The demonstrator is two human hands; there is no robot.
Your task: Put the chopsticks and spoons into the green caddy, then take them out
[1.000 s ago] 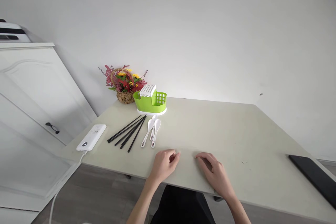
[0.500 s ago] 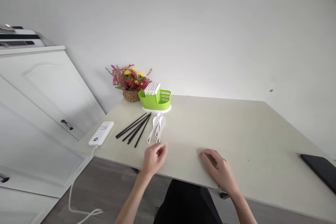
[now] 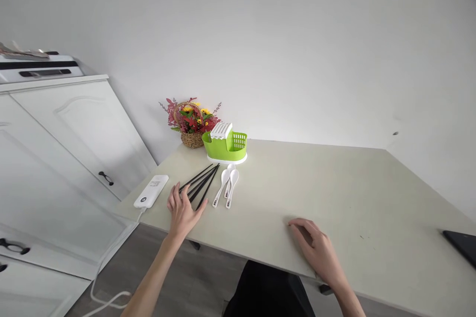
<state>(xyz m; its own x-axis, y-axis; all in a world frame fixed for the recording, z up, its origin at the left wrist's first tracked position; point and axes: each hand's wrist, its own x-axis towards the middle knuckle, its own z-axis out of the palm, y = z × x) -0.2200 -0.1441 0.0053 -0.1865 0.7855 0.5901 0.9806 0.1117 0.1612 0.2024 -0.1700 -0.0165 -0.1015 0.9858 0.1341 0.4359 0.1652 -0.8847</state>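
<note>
My left hand [image 3: 182, 213] is over the lower ends of several black chopsticks [image 3: 202, 184], its fingers spread around them. The chopsticks lie fanned out on the table, and the hand covers some of their near ends. Just right of them are three white spoons [image 3: 232, 185] with small dark marks on their handles, lying close together with bowls pointing away from me. My right hand [image 3: 314, 245] rests near the table's front edge, loosely curved, with nothing visible in it. Behind the spoons stands a green plastic utensil basket [image 3: 219, 150] with a white slatted top and white base.
A wicker basket of artificial flowers [image 3: 191, 139] stands behind the green one. At the table's left edge lies a white power bank [image 3: 151, 191] with a cable hanging down. A dark phone [image 3: 463, 245] is at the far right. White cabinets [image 3: 89, 129] stand to the left.
My left hand has moved left from in front of the spoons onto the chopsticks, and its fingers have spread. My right hand stays resting on the table. The view has shifted slightly left.
</note>
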